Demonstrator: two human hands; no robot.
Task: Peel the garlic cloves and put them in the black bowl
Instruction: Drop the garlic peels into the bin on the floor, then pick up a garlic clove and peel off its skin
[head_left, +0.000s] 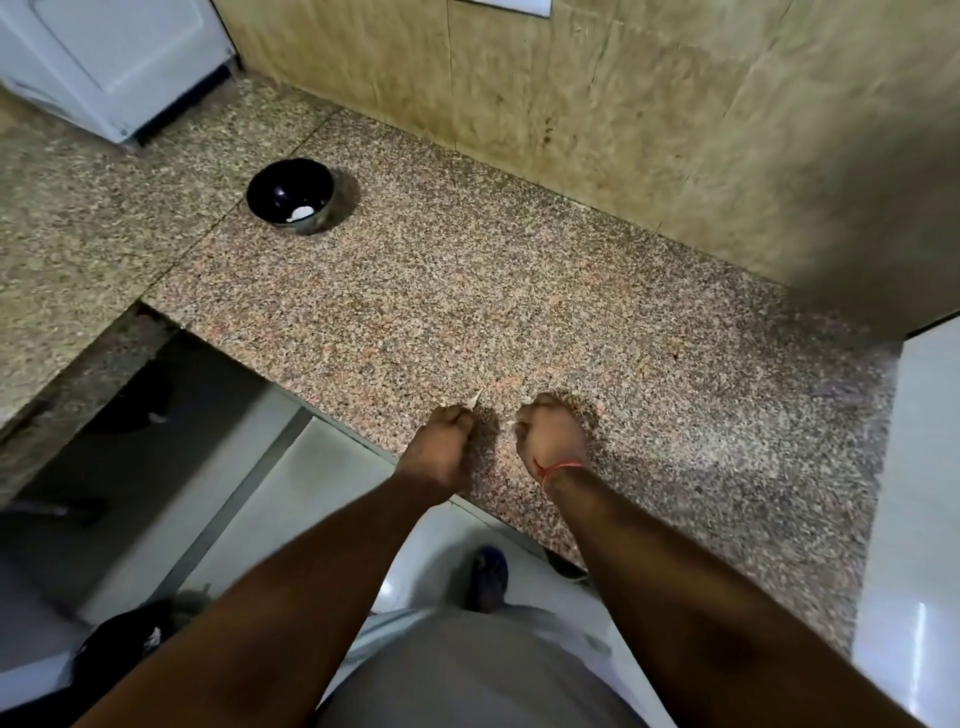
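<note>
The black bowl (289, 195) stands on the speckled granite counter (467, 291) at the far left, with a white peeled clove (301, 212) inside it. My left hand (441, 447) is over the counter's near edge, fingers pinched on a pale strip of garlic skin (475, 399) that sticks up from them. My right hand (553, 434), with a red thread at the wrist, is a short gap to the right, curled shut; a small pale bit shows at its fingertips (511, 425), and whatever else it holds is hidden.
A beige tiled wall (623, 114) runs along the back of the counter. A white appliance (114, 62) stands at the far left corner. The counter edge drops to a pale floor, where a foot in a dark sandal (488, 574) shows.
</note>
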